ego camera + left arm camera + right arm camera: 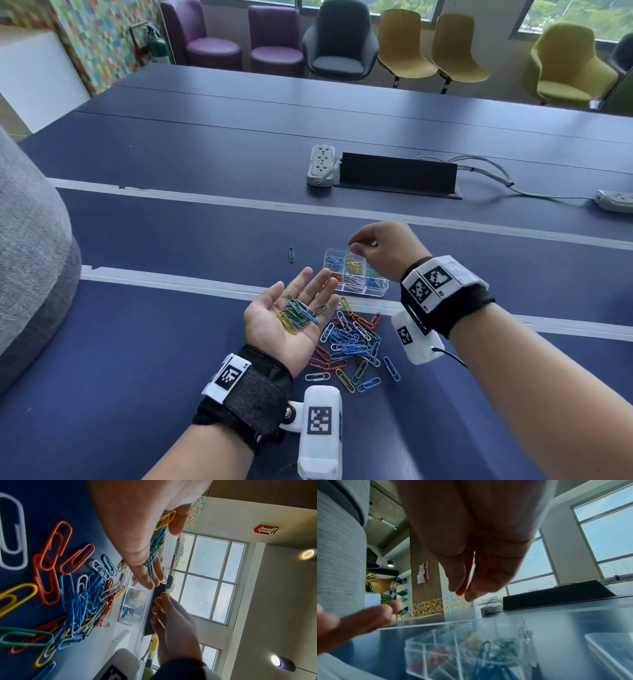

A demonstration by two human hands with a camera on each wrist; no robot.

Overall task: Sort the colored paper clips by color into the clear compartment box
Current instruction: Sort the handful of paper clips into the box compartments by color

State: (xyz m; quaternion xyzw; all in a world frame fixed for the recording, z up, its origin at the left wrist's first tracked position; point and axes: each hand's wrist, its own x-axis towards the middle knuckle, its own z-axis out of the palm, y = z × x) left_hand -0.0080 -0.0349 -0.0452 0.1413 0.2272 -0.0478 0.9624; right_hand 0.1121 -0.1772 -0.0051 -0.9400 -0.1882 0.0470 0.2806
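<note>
My left hand (301, 301) lies palm up and open above the blue table, carrying several green, blue and yellow paper clips (299, 313); the same clips (156, 547) show along its fingers in the left wrist view. My right hand (354, 246) hovers over the clear compartment box (376, 291), above the cell with yellow clips. Its fingertips (469, 595) are pinched together and no clip shows between them. The box (426, 642) holds red, blue, yellow and pale clips in separate cells. A mixed pile of clips (352, 342) lies between my wrists.
One green clip (291, 255) lies alone left of the box. A white power strip (320, 164), a black raised cable flap (397, 174) and a second strip (615, 200) sit farther back. A grey cushioned seat (30, 257) bulges in at the left. A clear flat piece (607, 649) lies right of the box.
</note>
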